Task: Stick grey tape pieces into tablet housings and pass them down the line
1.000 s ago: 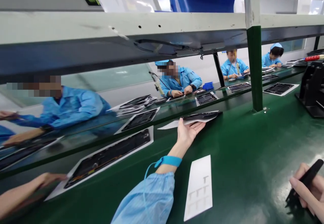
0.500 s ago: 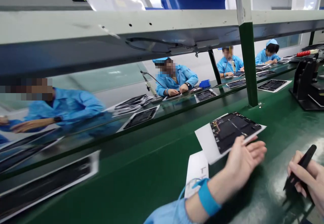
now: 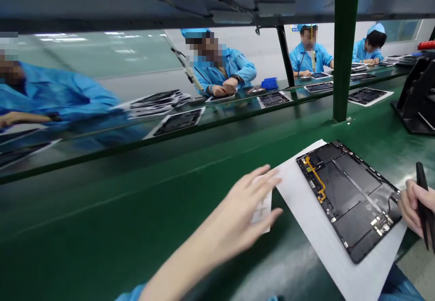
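An opened black tablet [image 3: 353, 196] lies on a white paper sheet [image 3: 306, 215] in front of me, its battery, orange flex cable and small boards exposed. My left hand [image 3: 248, 206] is left of the sheet with fingers spread, holding nothing. It partly covers a small white printed paper [image 3: 267, 219] on the bench. At the tablet's right corner, my right hand [image 3: 413, 206] grips black tweezers [image 3: 423, 192], their tips pointing down. Whether its fingers touch the tablet I cannot tell.
A green post [image 3: 345, 47] rises from the green bench [image 3: 136, 210] under an overhead shelf [image 3: 136, 2]. A black fixture [image 3: 416, 88] stands at right. Beyond, a line carries several tablets on paper, including one tablet [image 3: 178, 122]; several co-workers in blue sit there.
The tablet and its sheet have come nearer to me and to the right. My left hand has left the sheet and moved left. My right hand still holds the tweezers. The view has shifted downward.
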Motion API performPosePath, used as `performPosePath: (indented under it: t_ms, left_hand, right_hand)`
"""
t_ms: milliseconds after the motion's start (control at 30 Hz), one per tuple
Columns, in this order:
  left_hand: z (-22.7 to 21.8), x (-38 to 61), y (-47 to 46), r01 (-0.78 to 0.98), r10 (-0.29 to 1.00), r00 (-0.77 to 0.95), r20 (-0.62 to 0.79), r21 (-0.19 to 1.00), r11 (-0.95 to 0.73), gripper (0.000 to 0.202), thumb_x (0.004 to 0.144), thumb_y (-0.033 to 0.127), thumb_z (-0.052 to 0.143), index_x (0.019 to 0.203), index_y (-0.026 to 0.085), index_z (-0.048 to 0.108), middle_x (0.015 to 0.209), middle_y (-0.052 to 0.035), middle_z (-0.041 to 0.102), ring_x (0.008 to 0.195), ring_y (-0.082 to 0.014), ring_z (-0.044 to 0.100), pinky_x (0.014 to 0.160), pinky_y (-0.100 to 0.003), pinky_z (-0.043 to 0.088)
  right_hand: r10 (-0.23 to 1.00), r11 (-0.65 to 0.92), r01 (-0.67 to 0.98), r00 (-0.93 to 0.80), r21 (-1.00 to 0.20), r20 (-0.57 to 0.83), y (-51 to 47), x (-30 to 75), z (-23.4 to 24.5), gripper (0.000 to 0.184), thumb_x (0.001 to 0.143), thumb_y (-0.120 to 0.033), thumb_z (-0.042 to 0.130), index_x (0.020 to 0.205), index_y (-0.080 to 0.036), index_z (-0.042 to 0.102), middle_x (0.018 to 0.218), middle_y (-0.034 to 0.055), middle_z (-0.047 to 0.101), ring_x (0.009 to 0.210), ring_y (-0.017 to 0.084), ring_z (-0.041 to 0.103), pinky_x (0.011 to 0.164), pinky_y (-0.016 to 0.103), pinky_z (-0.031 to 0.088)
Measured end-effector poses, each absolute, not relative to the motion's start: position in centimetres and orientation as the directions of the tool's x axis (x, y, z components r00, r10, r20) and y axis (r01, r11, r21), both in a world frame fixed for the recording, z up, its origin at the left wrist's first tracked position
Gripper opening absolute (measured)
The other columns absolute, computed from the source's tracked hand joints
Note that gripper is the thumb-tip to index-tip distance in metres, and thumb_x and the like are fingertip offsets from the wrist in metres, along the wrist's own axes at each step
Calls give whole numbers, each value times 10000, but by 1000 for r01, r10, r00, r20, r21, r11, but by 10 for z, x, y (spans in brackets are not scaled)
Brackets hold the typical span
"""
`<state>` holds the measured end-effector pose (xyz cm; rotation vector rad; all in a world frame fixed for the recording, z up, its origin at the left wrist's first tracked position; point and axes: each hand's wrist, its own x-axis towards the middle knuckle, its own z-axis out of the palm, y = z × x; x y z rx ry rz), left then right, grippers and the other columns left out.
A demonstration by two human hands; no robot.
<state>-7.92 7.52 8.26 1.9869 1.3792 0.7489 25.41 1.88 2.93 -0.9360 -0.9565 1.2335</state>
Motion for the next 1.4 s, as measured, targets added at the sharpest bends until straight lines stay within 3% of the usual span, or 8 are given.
performPosePath:
  t_ms: [233,467,667,767,933,1133,1267,1400]
  left_hand:
    - [17,-109,86,784,979,148,137,587,-201,596,730,575,578,1257,298,615,1437,-90,466,1407,-414,245,1137,-610,74]
    - [-2,-60,30,868,947,235,219,392,-306,748,932,562,266,1376,-20,423,1440,-293,376,1444,-397,102,1114,-652,5]
    - [35,-98,64,810,875,483,-18,390,-439,557,855,609,448,1317,312,542,1529,-72,337,1438,-389,147,1097,-650,174]
    - [57,-116,89,847,913,407,-43,393,-359,617,826,536,443,1353,221,507,1550,-150,259,1419,-432,180,1066,-671,201]
    - [68,-104,104,837,932,347,-101,482,-260,693,756,496,494,1378,191,456,1356,-117,531,1256,-324,464,1027,-482,379]
    - [100,-117,105,754,949,221,-224,657,-20,298,662,450,654,774,176,685,748,-13,692,684,-208,629,551,-224,442]
    - [121,-131,104,545,990,-125,-59,830,118,342,841,367,527,1117,167,554,1032,12,654,885,-118,598,609,-128,421]
    - [106,-109,98,305,958,-164,-236,911,277,413,845,194,437,1249,132,381,1228,-98,602,929,-109,653,790,-200,520]
  right_hand:
    - [991,-8,124,-134,-992,-25,44,249,53,505,861,-616,564,590,-191,532,486,-29,511,374,102,469,352,202,374]
    - [825,136,298,-562,-945,-58,78,189,96,471,847,-649,557,769,-186,535,660,10,616,562,180,677,551,271,527]
    - [719,148,254,-691,-956,-72,99,151,79,442,801,-615,629,751,-183,550,688,43,630,681,219,659,649,339,548]
    - [734,103,215,-675,-971,-71,108,148,68,500,785,-680,590,755,-186,522,722,43,633,646,200,664,622,328,542]
    - [765,34,176,-638,-984,-87,116,147,56,559,732,-733,598,757,-183,500,717,21,619,564,151,636,566,281,505]
    - [777,-20,136,-621,-990,-101,116,145,52,535,710,-692,653,725,-180,501,704,9,607,523,127,615,507,248,482]
    - [790,-34,100,-607,-994,-88,116,148,52,468,743,-605,683,722,-168,518,708,10,623,506,111,614,464,218,445]
    - [808,-46,49,-586,-998,-66,118,149,52,426,758,-547,698,726,-167,508,713,-7,626,469,83,607,447,192,438]
